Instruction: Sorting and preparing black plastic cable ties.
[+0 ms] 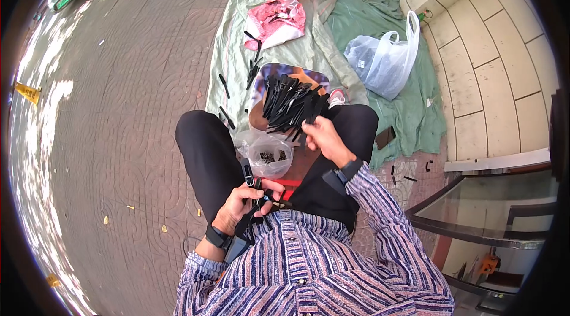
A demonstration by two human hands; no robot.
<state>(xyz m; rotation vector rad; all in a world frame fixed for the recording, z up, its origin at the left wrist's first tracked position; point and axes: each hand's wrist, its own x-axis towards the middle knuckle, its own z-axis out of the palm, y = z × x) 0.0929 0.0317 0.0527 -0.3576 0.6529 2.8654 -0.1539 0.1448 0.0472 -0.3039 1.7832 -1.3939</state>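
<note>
Your left hand (240, 206) sits low by your left thigh, grip pinched around a slim black clip (256, 193) that pokes up out of your fist. Just past it, between your knees, there's a clear plastic bag (268, 156) with small dark bits inside. Further right, your right hand (323, 138) is out over the big pile of black clips (291, 105) heaped on a tray on your lap (fingers curled onto the pile's near edge, closing on one piece I think). A white plastic bag (386, 58) lies on the green tarp (332, 31), toward its right edge.
</note>
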